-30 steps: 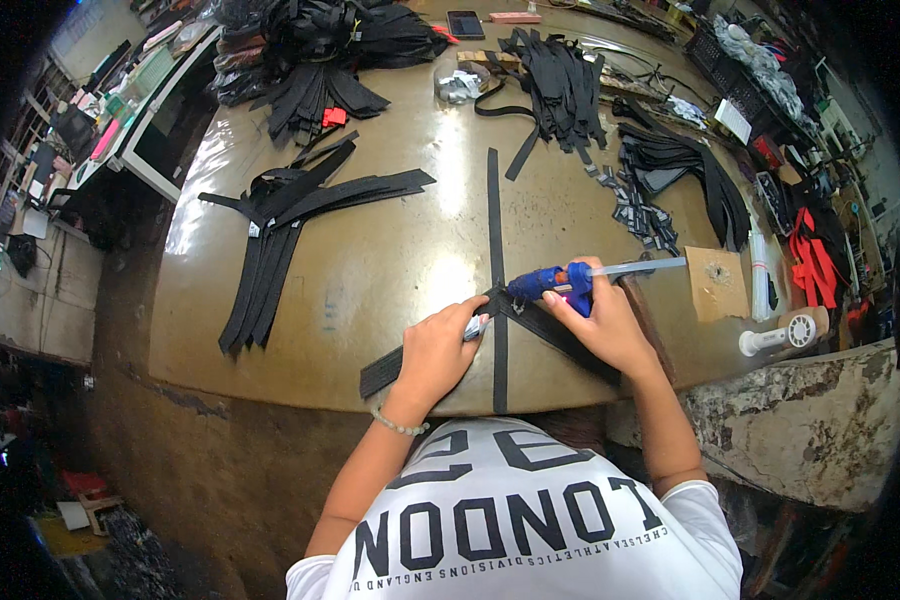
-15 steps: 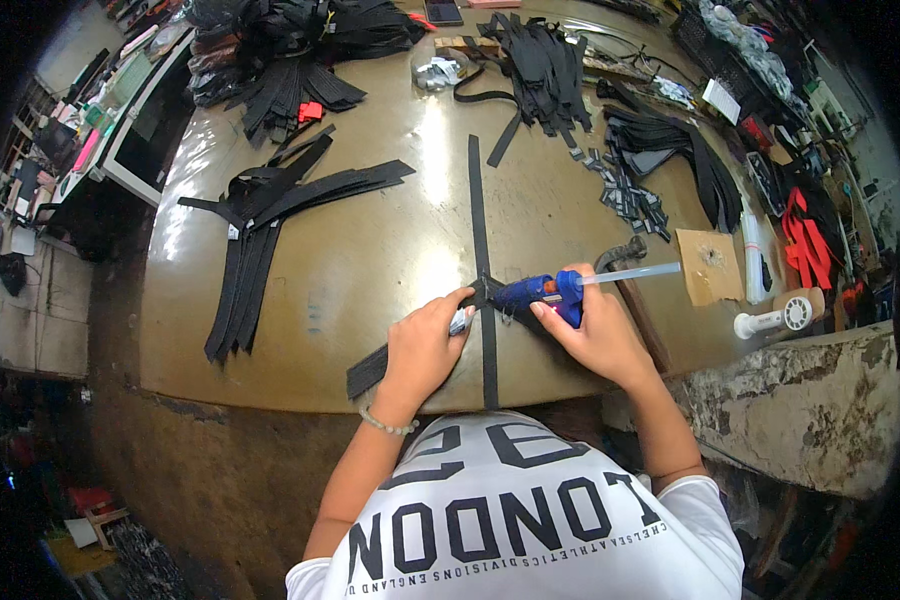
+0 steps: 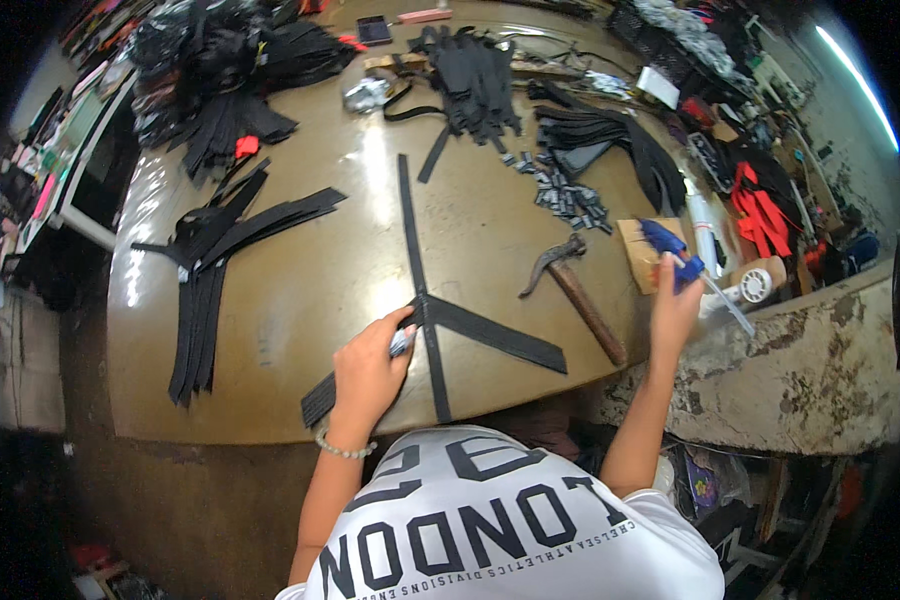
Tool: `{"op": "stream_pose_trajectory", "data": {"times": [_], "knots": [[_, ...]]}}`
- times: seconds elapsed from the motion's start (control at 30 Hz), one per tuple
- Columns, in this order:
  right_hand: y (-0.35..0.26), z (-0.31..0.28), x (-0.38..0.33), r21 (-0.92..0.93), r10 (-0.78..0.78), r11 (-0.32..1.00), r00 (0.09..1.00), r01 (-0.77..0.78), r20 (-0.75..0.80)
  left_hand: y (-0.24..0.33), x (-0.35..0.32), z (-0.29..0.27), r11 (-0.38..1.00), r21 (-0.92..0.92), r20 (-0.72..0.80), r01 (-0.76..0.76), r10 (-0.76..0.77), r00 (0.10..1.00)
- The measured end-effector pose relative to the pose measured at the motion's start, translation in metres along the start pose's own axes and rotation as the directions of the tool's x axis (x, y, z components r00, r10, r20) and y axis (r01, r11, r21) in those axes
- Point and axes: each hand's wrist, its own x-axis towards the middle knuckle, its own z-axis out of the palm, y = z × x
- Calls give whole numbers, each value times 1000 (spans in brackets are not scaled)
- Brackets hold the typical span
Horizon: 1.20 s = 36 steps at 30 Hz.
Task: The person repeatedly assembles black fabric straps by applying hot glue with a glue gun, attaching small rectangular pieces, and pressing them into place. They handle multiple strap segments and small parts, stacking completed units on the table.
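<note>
My right hand (image 3: 675,305) is closed around the handle of a blue hot glue gun (image 3: 662,238), a clear glue stick (image 3: 732,308) jutting from its back. The gun's nose is over a square of brown cardboard (image 3: 634,262); whether it touches cannot be told. At the crossing of some black webbing straps, my left hand (image 3: 368,362) presses its fingertips down, curled around a small silvery object (image 3: 400,342). One narrow strap (image 3: 410,230) runs upright through the crossing. A wider strap (image 3: 500,335) slants to the right, and another strap end (image 3: 317,402) shows beneath my left wrist.
A hammer (image 3: 582,300) lies right of the straps. Above it are scattered small grey-black pieces (image 3: 568,197) and strap bundles (image 3: 625,140). Joined straps (image 3: 202,255) lie left; dark heaps (image 3: 220,80) stand behind. A white handheld fan (image 3: 753,286) is by the right edge.
My right hand has carried the glue gun from the strap crossing to the cardboard at the right, uncovering the right strap and hammer. My left hand stays at the crossing. The view has shifted.
</note>
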Motion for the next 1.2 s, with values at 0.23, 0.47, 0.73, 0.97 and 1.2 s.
{"op": "stream_pose_trajectory", "data": {"times": [0.23, 0.47, 0.73, 0.97, 1.2], "knots": [[-18, -66, 7, -723, 309, 681, 940, -114, 143, -1, -3, -14, 894, -435, -271, -113, -10, 962], [-190, -48, -40, 812, -972, -44, 212, -582, 99, 24, -16, -31, 467, -876, 18, 122, -220, 975], [-195, 17, -20, 800, -837, 450, -500, -397, 223, 19, -58, -44, 210, -826, 451, 523, -310, 837], [-64, 223, 79, -234, -238, 831, 702, 505, 671, 9, -75, -52, 177, -882, 390, 437, -247, 887], [-42, 241, 93, -130, -274, 840, 620, 526, 735, 7, -63, -54, 288, -871, 359, 398, -179, 916]]}}
